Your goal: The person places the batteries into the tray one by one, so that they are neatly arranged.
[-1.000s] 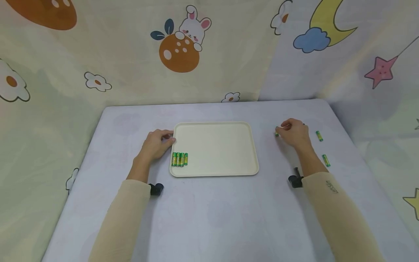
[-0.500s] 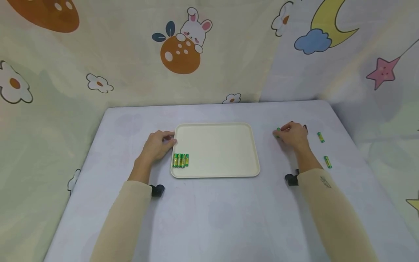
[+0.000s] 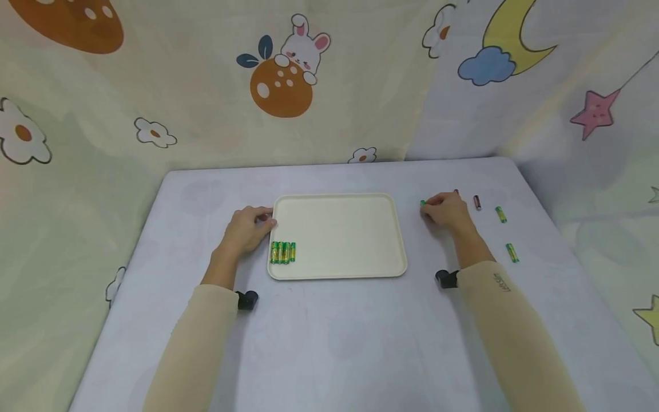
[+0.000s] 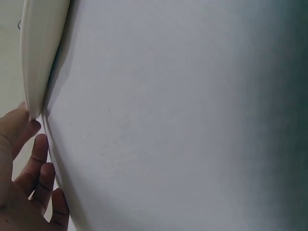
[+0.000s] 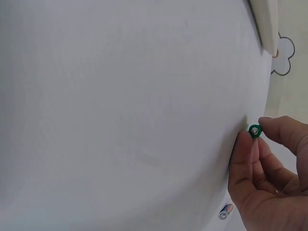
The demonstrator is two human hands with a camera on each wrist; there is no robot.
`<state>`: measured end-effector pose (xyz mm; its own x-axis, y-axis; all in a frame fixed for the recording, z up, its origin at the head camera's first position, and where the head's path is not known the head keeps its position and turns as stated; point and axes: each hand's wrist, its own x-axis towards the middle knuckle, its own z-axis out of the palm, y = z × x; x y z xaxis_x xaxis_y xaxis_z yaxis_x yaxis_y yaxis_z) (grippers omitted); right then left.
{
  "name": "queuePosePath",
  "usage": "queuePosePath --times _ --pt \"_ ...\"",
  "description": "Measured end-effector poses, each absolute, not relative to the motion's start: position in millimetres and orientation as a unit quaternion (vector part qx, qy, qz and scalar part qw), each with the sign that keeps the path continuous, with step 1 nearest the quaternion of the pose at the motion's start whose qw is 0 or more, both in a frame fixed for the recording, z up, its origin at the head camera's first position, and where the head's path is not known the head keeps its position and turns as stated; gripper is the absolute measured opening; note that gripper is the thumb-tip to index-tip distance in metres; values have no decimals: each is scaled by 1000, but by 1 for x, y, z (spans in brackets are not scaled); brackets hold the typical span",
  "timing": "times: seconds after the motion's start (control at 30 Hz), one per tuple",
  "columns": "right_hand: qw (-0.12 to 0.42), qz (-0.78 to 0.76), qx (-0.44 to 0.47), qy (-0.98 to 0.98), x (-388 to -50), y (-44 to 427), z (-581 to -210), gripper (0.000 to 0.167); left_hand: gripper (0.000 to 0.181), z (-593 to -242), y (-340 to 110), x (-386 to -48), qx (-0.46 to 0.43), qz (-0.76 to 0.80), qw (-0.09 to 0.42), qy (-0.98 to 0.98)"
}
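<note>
My left hand (image 3: 246,229) grips the left edge of the tray (image 3: 342,237), thumb on the rim and fingers around its outer side. My right hand (image 3: 448,212) pinches one green battery (image 5: 255,131) between thumb and fingers, to the right of the tray and near its far right corner, apart from it. I cannot tell whether that battery is clear of the tabletop (image 3: 329,349).

Inside the tray, by its left wall towards the near corner, four green-and-yellow batteries (image 3: 280,252) lie side by side in a row. Well to the right of the tray lie two loose green batteries (image 3: 501,214), one nearer me than the other, and a dark red battery (image 3: 477,202) just beyond my right hand. A second reddish end peeks out behind my knuckles, mostly hidden.

I take this to be the carrying step, with one battery in my fingers and the row about half the tray's depth short of nothing but company. The next move seems to call for a steady pinch, a pass over the tray's right rim, and lining the battery up beside the row.
</note>
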<state>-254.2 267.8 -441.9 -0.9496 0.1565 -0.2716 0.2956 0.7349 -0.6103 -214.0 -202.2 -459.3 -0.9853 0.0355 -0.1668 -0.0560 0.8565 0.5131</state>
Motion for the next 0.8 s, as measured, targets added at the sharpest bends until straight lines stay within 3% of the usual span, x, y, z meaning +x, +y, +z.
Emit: queuePosePath --times 0.33,0.63,0.8 --pt "140 -503 107 846 -247 239 -435 39 50 -459 -204 -215 1 265 91 960" --pt "208 -620 56 755 -237 197 -423 39 48 -460 -204 -216 2 274 87 958" --pt "214 -648 40 730 -230 172 -422 35 48 -459 -204 -214 0 273 86 958"
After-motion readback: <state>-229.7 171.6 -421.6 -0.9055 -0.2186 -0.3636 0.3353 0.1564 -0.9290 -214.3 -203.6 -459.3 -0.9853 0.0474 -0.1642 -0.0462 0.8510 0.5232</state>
